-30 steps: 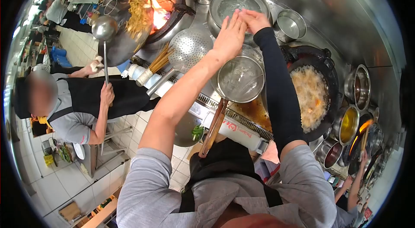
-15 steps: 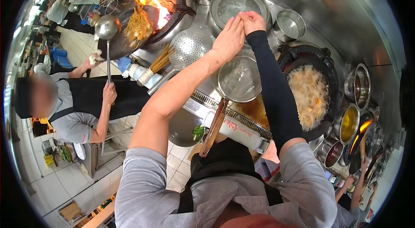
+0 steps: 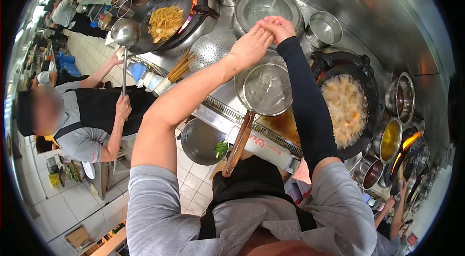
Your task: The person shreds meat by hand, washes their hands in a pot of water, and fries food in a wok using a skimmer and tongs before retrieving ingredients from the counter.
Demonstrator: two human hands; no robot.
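Both hands meet above the rim of a water-filled metal pot [image 3: 269, 8], and a thin stream of water falls into it behind them. My left hand [image 3: 253, 42] is open, its fingers stretched out and lying against the other hand. My right hand [image 3: 281, 29], at the end of a black sleeve, is open too, its fingers laid across the left fingertips. No object shows in either hand. Below them a wooden-handled strainer [image 3: 268, 88] rests over a container, and a perforated skimmer [image 3: 210, 52] lies to the left.
A wok [image 3: 346, 110] of bubbling, frying food stands at right, near metal bowls [image 3: 389, 139]. At left, a co-worker [image 3: 92, 115] holds a ladle [image 3: 125, 33] and a wok [image 3: 164, 18] of noodle-like food beside flames. A small pot [image 3: 324, 29] stands behind my right arm.
My hands have shifted slightly against each other, the right fingers now reaching across the left ones. The co-worker's wok has moved right, back over the burner, and its flames look smaller.
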